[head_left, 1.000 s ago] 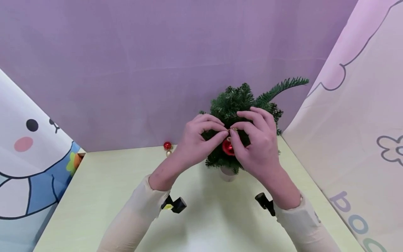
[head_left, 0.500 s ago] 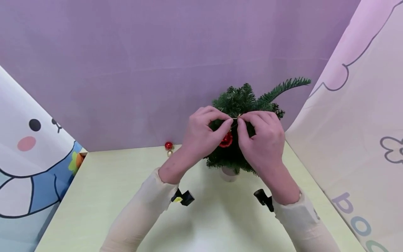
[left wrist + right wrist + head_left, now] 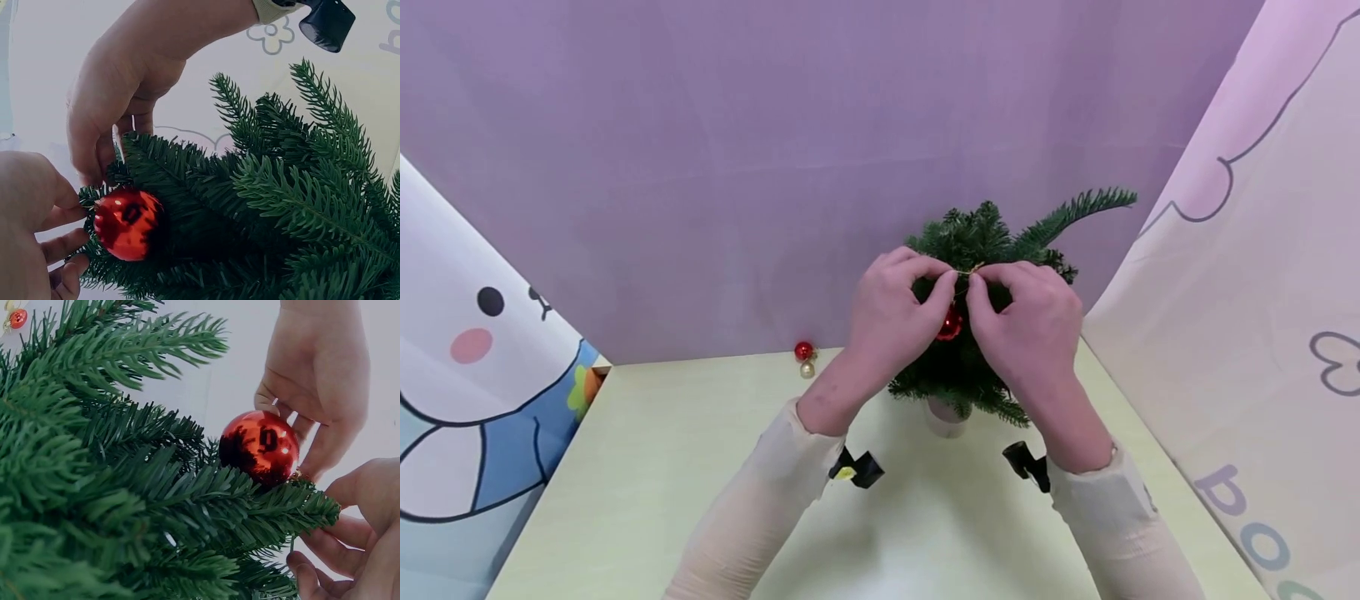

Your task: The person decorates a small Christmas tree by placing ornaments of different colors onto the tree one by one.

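A shiny red Christmas bauble (image 3: 950,323) hangs against the front of a small artificial Christmas tree (image 3: 977,229). Above it, a thin gold string (image 3: 966,272) runs between my fingertips. My left hand (image 3: 898,308) pinches the string from the left with thumb and forefinger, while my right hand (image 3: 1028,325) pinches it close by on the right. Both wrist views show the bauble large, the left wrist view (image 3: 128,224) with a branch behind it and the right wrist view (image 3: 259,449) with a branch below it. Foliage partly hides the fingertips there.
The tree's pale pot (image 3: 946,419) stands on a light table (image 3: 700,467). Farther left, near the back edge, lie a small red bauble (image 3: 804,351) and a gold one (image 3: 807,369). A purple cloth (image 3: 700,167) rises behind; printed cloths flank the table.
Both hands have risen a little along the tree, the left one also shifting right. The gold string now shows between the fingertips, and the lower right branch has come into view.
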`<action>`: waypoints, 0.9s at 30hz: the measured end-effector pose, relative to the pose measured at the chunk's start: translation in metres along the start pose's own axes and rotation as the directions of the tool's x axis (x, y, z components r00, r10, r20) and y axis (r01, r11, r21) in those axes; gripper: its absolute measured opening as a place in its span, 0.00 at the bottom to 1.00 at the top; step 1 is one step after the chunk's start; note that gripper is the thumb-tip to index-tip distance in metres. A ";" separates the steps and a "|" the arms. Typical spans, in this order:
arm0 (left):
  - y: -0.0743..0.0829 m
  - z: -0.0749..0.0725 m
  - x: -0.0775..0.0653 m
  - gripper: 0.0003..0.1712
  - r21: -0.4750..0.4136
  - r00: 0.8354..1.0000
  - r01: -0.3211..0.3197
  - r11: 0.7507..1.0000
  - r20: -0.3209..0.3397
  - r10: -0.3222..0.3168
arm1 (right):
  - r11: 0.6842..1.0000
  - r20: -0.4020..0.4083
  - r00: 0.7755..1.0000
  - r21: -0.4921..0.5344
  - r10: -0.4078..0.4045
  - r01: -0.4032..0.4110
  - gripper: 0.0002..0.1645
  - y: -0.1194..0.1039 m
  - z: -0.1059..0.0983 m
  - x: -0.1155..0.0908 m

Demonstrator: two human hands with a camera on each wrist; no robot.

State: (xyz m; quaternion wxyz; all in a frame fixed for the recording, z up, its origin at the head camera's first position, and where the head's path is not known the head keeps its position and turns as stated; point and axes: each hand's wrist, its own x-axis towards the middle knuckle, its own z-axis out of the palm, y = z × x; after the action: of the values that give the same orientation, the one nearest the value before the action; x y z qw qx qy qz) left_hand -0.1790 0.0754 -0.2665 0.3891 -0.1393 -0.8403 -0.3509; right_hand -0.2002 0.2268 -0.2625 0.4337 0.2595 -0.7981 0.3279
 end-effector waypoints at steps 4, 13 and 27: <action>-0.003 0.000 -0.001 0.10 -0.044 1.000 0.023 0.999 -0.010 -0.024 | 1.000 0.023 1.000 -0.014 0.006 -0.006 0.13 -0.002 0.000 0.001; -0.008 0.004 0.002 0.10 -0.111 0.995 0.025 0.993 -0.089 -0.035 | 0.997 0.114 0.992 -0.043 0.062 -0.057 0.13 -0.010 -0.001 0.012; -0.016 -0.003 -0.012 0.06 -0.114 0.999 -0.035 0.993 -0.033 0.032 | 1.000 0.169 0.986 0.005 -0.017 0.017 0.11 -0.007 -0.006 0.005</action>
State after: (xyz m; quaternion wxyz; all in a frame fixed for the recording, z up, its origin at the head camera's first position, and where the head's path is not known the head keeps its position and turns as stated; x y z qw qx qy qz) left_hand -0.1779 0.0624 -0.2820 0.3994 -0.1698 -0.8101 -0.3942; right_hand -0.1946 0.2260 -0.2542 0.3668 0.2941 -0.8291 0.3027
